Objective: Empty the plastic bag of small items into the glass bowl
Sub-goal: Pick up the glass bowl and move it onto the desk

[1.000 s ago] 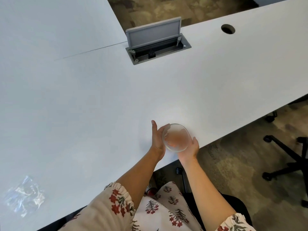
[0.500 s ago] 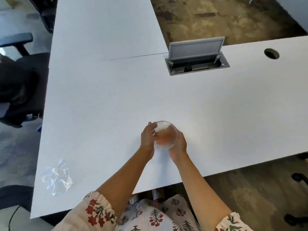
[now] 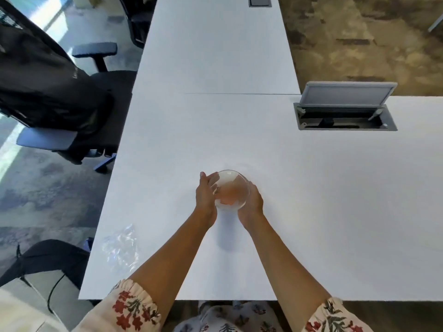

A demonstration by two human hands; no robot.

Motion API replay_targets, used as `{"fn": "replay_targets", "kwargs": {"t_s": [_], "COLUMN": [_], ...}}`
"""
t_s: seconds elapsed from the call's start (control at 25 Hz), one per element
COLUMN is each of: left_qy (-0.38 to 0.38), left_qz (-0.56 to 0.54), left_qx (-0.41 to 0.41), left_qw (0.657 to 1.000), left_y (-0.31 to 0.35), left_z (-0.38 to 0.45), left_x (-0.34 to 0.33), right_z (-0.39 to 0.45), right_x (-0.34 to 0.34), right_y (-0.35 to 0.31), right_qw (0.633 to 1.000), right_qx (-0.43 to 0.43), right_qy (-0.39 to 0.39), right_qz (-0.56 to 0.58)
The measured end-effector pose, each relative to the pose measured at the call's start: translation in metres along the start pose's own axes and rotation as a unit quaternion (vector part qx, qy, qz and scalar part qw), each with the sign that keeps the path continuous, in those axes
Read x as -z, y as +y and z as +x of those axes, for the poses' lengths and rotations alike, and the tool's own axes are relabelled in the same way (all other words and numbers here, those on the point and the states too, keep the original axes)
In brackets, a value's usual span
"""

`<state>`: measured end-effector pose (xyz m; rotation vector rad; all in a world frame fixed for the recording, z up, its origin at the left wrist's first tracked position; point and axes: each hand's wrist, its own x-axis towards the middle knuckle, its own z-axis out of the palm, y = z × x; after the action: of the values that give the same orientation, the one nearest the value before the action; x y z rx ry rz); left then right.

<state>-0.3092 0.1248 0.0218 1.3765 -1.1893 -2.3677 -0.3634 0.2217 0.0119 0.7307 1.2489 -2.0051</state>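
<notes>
A clear glass bowl (image 3: 231, 188) is held just above the white table (image 3: 311, 212), near its middle. My left hand (image 3: 205, 195) cups the bowl's left side and my right hand (image 3: 252, 204) cups its right side from below. Through the glass only my fingers show; I cannot tell whether anything lies inside. A crumpled clear plastic bag (image 3: 121, 248) rests flat on the table near the front left corner, well apart from both hands. Its contents are too faint to make out.
An open grey cable box (image 3: 345, 116) with a raised lid is set into the table at the right. A black office chair (image 3: 72, 99) stands off the left edge, and another dark chair (image 3: 40, 262) sits by the front left corner.
The view has swung left and the bowl, held in both hands, has shifted left across the table toward the bag. The bag itself has stayed put.
</notes>
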Motion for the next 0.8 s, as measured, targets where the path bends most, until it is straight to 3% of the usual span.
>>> {"fn": "replay_targets", "kwargs": {"t_s": [0.36,0.8], "left_qy": [-0.003,-0.008], "left_qz": [-0.024,-0.031], "left_qx": [-0.011,-0.005], "left_qw": [1.000,0.999], "left_y": [0.058,0.060], "left_z": [0.060,0.112], "left_x": [0.022,0.007], "right_z": [0.043,0.107], "right_x": [-0.076,-0.091], "right_y": [0.005,0.002], "right_qw": [0.999,0.990], "right_qx": [0.024,0.055], "right_qy": [-0.013,0.036], "right_qz": [-0.026,-0.123]}}
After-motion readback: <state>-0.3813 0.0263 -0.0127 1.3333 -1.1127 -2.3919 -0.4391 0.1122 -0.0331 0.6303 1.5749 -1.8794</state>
